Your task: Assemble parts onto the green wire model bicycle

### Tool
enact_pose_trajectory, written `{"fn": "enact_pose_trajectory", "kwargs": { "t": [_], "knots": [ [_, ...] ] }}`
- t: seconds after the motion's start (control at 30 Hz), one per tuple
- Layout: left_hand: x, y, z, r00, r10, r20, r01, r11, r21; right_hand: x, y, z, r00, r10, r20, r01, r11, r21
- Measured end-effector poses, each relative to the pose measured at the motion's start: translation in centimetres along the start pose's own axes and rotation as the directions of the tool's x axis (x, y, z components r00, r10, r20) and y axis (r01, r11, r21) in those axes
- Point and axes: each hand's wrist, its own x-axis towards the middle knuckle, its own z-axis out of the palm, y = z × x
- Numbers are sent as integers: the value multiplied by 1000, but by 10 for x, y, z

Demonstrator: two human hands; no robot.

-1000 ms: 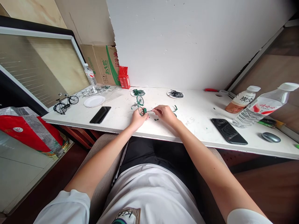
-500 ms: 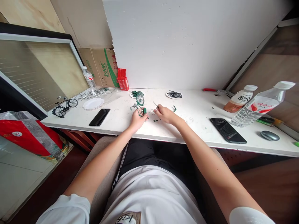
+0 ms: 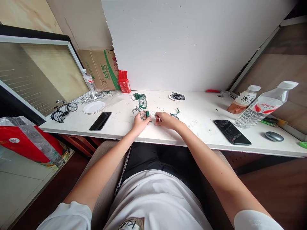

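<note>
1. Green model bicycle point(image 3: 143, 108): it stands partly built near the middle of the white desk point(image 3: 199, 110), just in front of the person, one wheel raised toward the wall. The left hand point(image 3: 139, 122) pinches its lower end between thumb and fingers, I judge to steady it against the desk.
2. Right hand point(image 3: 166, 120): fingers closed on a thin metal pin or tool point(image 3: 155, 116), tip aimed at the held end of the frame. I read this as a two-hand fit, one bracing, one inserting. The exact contact point is too small to tell.
3. Just beside the right hand lies a curved green part point(image 3: 176, 111); small green bits lie scattered near it, within easy reach.
4. Further back, two small plates: one with green parts point(image 3: 137, 96), one with dark parts point(image 3: 177, 96). Sorting by colour seems likely.
5. Left side: a black phone point(image 3: 100, 120), an empty white plate point(image 3: 94, 107), a finished black model bicycle point(image 3: 62, 111) at the desk's end, well apart.
6. Right side: a second phone point(image 3: 232, 132), two bottles point(image 3: 263, 108), a grey mouse point(image 3: 274, 136), all away from the work.
</note>
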Motion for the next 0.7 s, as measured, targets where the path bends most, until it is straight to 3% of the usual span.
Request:
{"fn": "enact_pose_trajectory", "kwargs": {
  "t": [0.1,0.2,0.4,0.57,0.7],
  "knots": [
    [-1,2,0,1000,-6,0,6,1000,0,1,4,1,993,-74,-88,77,996,38],
    [-2,4,0,1000,-9,15,9,1000,2,3,8,3,956,-179,-233,226,954,197],
    [-4,8,-2,994,-7,106,9,1000,-15,13,6,8,911,-176,-373,375,730,572],
    [-5,9,-6,977,-14,214,18,1000,-15,15,2,12,890,-140,-434,402,690,602],
    [-2,8,-9,973,-41,225,43,999,-5,11,1,12,901,-123,-416,386,666,638]
  ]
}}
